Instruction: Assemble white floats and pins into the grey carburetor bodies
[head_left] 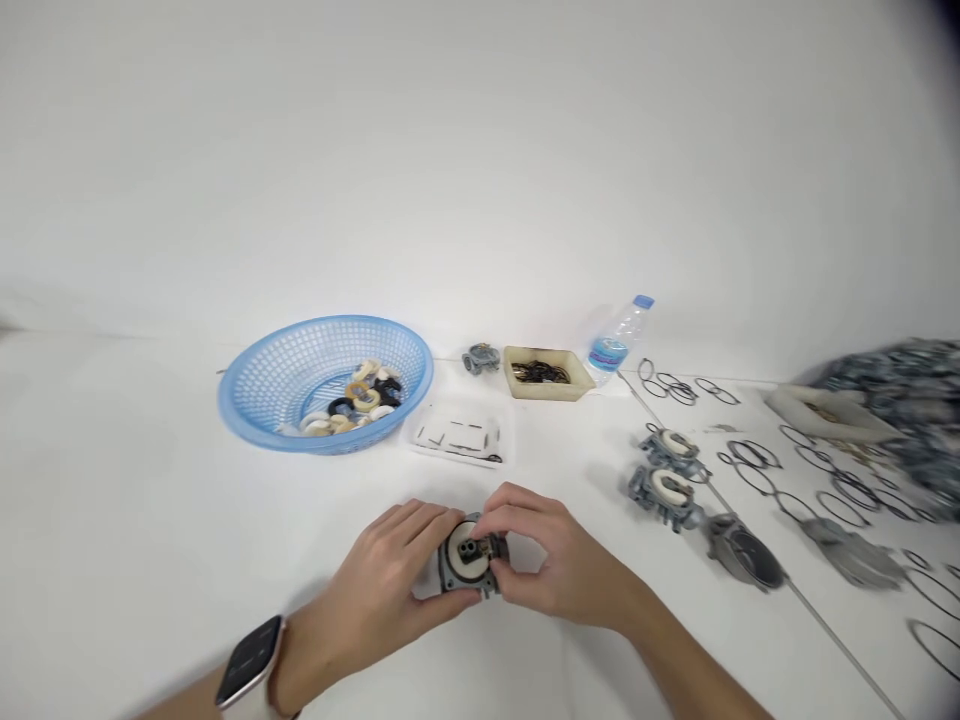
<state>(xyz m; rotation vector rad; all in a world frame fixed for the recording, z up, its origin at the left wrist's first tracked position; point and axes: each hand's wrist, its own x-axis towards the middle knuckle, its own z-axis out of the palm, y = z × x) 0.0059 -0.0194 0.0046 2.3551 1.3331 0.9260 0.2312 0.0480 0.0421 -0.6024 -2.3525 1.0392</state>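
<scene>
A small grey metal carburetor (454,578) with a white ring-shaped float (474,568) on top sits between my hands, low in the middle of the head view. My left hand (397,560) wraps its left side, fingers over the far edge and thumb along the near edge. From the right, my right hand (544,560) closes thumb and index finger around the carburetor's right side, by the float's hinge end. Any tiny part between those fingertips is hidden.
Beyond are a blue basket (255,375) of floats, a white tray (450,412) of small pins, a cream box (551,388) and a water bottle (619,340). To the right lie carburetors with floats (667,490), a grey bowl (742,553), black rubber rings (847,490) and a blurred metal heap (915,400).
</scene>
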